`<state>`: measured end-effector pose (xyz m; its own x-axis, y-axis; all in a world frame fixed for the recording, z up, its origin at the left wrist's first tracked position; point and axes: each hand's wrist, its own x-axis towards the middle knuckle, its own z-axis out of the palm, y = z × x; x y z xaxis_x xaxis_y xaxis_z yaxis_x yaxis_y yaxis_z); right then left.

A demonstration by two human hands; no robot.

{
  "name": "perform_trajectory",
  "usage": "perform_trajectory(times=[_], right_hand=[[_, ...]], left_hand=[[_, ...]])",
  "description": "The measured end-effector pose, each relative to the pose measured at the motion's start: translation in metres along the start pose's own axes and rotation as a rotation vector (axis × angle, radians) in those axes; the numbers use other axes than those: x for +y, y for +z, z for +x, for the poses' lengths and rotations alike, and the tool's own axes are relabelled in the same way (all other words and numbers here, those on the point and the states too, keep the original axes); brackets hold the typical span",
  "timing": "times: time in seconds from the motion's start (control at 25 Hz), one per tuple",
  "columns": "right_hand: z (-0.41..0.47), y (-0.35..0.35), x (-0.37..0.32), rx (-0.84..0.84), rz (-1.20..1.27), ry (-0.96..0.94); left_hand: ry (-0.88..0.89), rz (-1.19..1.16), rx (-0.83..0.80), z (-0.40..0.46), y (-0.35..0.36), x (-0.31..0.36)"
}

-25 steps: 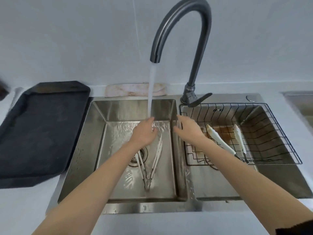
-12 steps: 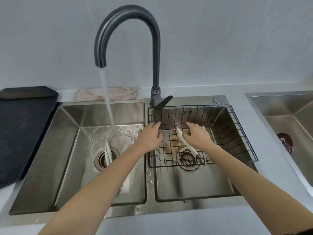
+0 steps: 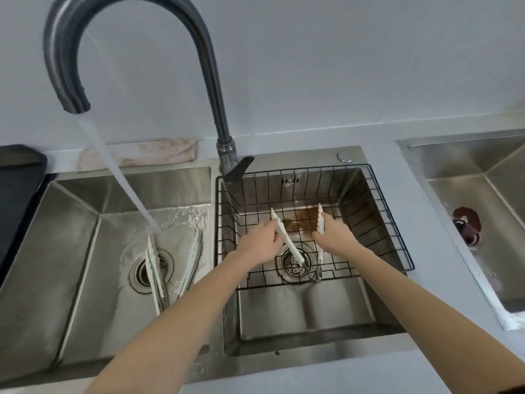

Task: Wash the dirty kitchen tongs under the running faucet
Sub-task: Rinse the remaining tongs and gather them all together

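Note:
White-tipped metal tongs (image 3: 292,250) lie in the black wire basket (image 3: 397,237) over the right sink basin. My left hand (image 3: 260,243) rests on their left arm and my right hand (image 3: 333,234) closes around their right arm. A brown stain lies on the basin floor between the tong tips. A second pair of tongs (image 3: 154,268) lies in the left basin (image 3: 65,240), its tips by the drain. The curved grey faucet (image 3: 136,29) pours a stream of water (image 3: 119,177) onto that pair.
A stained cloth (image 3: 139,155) lies behind the left basin. A black tray (image 3: 17,180) sits at the far left. Another steel sink (image 3: 488,200) with a dark red object (image 3: 467,224) in it stands at the right. The faucet handle (image 3: 238,169) overhangs the basket's back left corner.
My view has come closer and shifted right. My left hand left the tongs in the left basin and crossed to the basket. Both hands now touch the tongs in the basket.

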<state>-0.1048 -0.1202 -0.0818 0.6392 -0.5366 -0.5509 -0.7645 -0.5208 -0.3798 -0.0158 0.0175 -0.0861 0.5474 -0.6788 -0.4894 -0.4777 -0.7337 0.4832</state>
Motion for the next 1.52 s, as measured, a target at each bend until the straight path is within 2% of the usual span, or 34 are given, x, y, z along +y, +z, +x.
perform_trajectory(times=[0.36, 0.6, 0.76, 1.16, 1.52], right_hand=[[0.018, 0.011, 0.005, 0.038, 0.065, 0.048], [0.009, 0.010, -0.004, 0.074, 0.170, 0.032], [-0.008, 0.007, -0.022, 0.124, 0.227, -0.001], [-0.071, 0.019, -0.092, 0.155, 0.418, -0.187], [-0.089, 0.072, -0.176, 0.043, 0.440, -0.289]], left_hand=[[-0.163, -0.219, -0.083, 0.013, 0.020, 0.010], [-0.200, -0.556, -0.024, 0.005, 0.017, 0.011], [-0.194, -0.750, 0.106, -0.019, 0.005, 0.005], [-0.148, -0.846, 0.311, -0.081, -0.026, -0.046], [-0.257, -0.883, 0.405, -0.135, -0.053, -0.125]])
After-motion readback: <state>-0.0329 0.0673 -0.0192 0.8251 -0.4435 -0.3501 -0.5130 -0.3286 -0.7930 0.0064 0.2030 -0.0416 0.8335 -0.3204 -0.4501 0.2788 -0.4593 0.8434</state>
